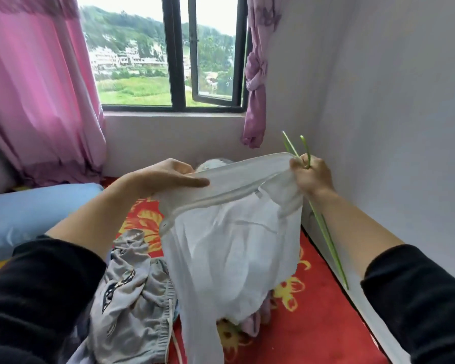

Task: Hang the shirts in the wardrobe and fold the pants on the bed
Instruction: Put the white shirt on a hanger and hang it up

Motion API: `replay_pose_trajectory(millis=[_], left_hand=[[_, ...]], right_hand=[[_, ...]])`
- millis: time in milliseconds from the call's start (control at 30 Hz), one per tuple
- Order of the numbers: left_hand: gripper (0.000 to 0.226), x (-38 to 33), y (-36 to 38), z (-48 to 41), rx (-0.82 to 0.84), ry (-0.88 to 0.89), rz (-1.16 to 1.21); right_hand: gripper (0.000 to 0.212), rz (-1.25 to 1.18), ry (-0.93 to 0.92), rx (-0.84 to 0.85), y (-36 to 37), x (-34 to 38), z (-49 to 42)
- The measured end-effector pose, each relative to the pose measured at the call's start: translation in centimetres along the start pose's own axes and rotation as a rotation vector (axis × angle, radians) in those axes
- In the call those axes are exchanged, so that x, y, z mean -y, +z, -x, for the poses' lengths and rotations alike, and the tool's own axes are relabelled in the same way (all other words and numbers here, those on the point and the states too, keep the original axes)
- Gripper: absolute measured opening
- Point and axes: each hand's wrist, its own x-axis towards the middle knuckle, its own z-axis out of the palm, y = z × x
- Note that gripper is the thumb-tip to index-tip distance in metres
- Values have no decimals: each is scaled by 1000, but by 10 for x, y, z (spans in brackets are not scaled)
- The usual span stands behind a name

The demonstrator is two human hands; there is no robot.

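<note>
White thin shirt (234, 245), neckline pinched by left fingers (192, 182), right fingers (297, 164) gripping it with green hanger (318, 222)

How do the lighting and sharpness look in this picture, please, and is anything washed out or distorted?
Head view: soft daylight from the window, with no hard shadows; head view: the sky at the top is blown out white; head view: the wide-angle lens bends the right wall and the window frame; head view: the shirt looks smeared, with little detail, but the thin hanger is readable.
</note>
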Motion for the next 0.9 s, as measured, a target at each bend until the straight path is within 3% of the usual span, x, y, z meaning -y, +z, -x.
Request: replay_pose_trajectory(millis=[67, 167, 267, 500, 567, 633, 700, 767, 833, 900], left_hand=[[31, 3, -6, 6, 28, -91, -265], [33, 5, -15, 6, -311, -82, -459], [30, 5, -32, 3, -650, 178, -188], [25, -8, -55, -1, -760, 290, 315], [18, -7, -65, -2, -680, 255, 249], [24, 1, -71, 2, -431, 94, 148], [42, 13, -74, 8, -152, -70, 188], [45, 25, -71, 11, 44, -155, 247], [33, 34, -65, 6, 102, -194, 225], [25, 44, -55, -2, 25, -204, 210]], right_hand=[[24, 35, -12, -2, -2, -1, -2], [28, 82, -74, 7, -1, 3, -5], [31, 34, -117, -38, 2, 15, -8], [31, -58, -279, -147, 0, 47, -22], [38, -62, -272, -141, 3, 51, -25], [31, -2, -207, -74, 8, 47, -27], [33, 51, -125, -5, 13, 34, -28], [33, 60, -57, 66, 20, 20, -25], [31, 37, 6, 125, 28, 11, -19], [24, 5, 78, 155, 37, 3, -13]])
